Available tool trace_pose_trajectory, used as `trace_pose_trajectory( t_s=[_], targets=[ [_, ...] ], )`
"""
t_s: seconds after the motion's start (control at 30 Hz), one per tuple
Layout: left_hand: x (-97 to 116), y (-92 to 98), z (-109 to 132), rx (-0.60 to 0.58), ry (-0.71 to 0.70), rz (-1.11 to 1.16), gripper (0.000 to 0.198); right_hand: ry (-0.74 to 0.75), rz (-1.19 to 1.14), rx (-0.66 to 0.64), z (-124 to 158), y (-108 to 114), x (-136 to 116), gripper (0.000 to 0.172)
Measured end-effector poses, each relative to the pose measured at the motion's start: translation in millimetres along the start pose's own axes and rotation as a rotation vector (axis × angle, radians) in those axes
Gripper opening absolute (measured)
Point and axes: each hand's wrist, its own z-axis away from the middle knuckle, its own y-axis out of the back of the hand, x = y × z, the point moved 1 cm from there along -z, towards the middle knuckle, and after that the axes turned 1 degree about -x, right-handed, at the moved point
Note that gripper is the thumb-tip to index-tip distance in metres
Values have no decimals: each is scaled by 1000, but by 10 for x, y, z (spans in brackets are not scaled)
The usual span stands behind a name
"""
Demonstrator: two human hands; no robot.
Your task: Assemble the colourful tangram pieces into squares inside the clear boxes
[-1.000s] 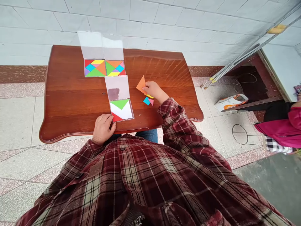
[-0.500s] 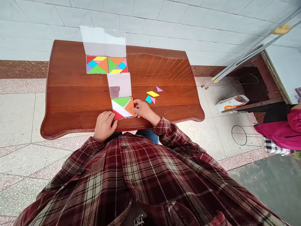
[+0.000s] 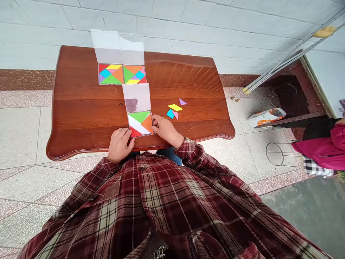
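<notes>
To my right, past the tabletop (image 3: 81, 118), thin metal poles (image 3: 280, 68) slant in front of the tiled wall (image 3: 172, 21). On the floor (image 3: 27, 136) below them lie a white-and-orange box (image 3: 265, 118) and a wire ring stand (image 3: 275, 154), just beside someone's pink sleeve (image 3: 320, 149) and a checked cloth (image 3: 314, 167).

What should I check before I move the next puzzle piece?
1. Orange triangle inside the clear plastic tray: ok.
2. Left hand touching the tray's lower corner: ok.
3. Right hand at the tray's right edge, no piece showing in it: ok.
4. Yellow parallelogram, purple triangle, blue square and pink triangle loose on the wooden table: ok.
5. White space still open in the tray: ok.
6. Orange triangle lying completely flat: cannot tell.
</notes>
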Motion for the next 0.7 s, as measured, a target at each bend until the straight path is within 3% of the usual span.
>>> trace_pose_trajectory(
  t_s=[0.13,0.27,0.7],
  targets=[
    [6,11,-5,3,4,-11,37,26,217,-18,38,-30,-112,47],
    [9,16,-8,-5,11,6,37,1,328,-50,30,-64,-143,46],
    [21,25,-5,-6,9,-8,36,-36,306,-64,11,-5,-105,49]
  ],
)
